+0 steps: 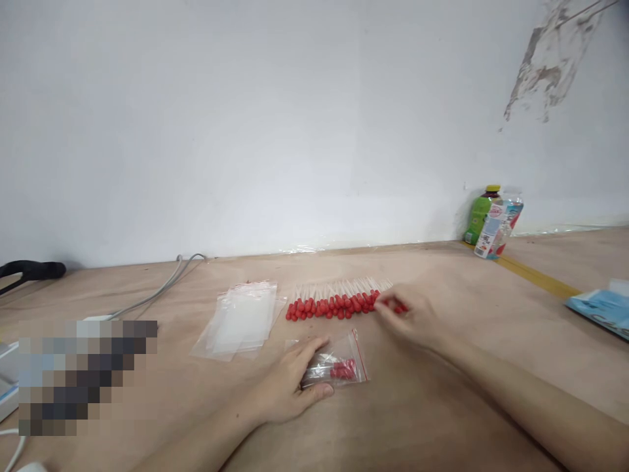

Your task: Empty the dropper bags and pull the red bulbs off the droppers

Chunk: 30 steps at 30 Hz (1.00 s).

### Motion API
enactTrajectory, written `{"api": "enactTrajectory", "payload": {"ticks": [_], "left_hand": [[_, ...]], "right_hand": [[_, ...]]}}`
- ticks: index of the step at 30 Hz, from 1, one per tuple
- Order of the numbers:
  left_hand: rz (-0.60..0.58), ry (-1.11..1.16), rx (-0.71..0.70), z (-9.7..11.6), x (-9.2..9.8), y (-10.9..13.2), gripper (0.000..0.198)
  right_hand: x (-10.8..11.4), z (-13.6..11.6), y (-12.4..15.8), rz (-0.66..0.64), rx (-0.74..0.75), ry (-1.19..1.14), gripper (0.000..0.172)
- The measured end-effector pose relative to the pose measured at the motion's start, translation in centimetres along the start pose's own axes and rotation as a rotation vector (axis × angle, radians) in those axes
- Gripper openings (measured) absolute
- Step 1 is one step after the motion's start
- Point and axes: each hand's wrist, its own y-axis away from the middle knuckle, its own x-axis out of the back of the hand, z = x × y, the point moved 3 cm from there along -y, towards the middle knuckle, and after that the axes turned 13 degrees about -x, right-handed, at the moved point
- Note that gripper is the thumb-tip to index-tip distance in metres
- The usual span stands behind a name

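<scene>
My left hand [289, 380] rests on the table with thumb and forefinger on either side of a clear zip-lock bag [361, 367], holding it in place. Inside the bag lie a few sticks with red heads [343, 370]. Behind it runs a dense row of red-headed wooden sticks [339, 304], pale ends pointing toward the wall. At the row's right end, my right hand [410, 314] is closed in a pinch, fingertips against the red heads. Whatever sits between those fingertips is hidden. A pile of flat, clear zip-lock bags [243, 321] lies left of the row.
Grey cables [167, 288] cross the table at the left, near a black curved object [32, 270] and a pixelated patch. A green bottle [476, 219] and a clear labelled bottle [497, 226] stand by the wall. A blue packet [599, 309] lies at the right edge.
</scene>
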Motion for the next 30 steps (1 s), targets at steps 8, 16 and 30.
{"api": "enactTrajectory", "payload": {"ticks": [8, 16, 30], "left_hand": [[-0.024, -0.018, -0.003, 0.3, 0.0, 0.0, 0.058], [0.023, -0.046, -0.025, 0.3, -0.3, -0.3, 0.051], [-0.063, -0.106, -0.045, 0.4, 0.2, -0.1, 0.067]], "right_hand": [[-3.6, -4.7, 3.5, -0.551, 0.079, -0.088, 0.009], [-4.9, -5.4, 3.8, -0.688, -0.027, -0.1, 0.015], [-4.1, -3.8, 2.8, -0.765, -0.593, -0.6, 0.016]]}}
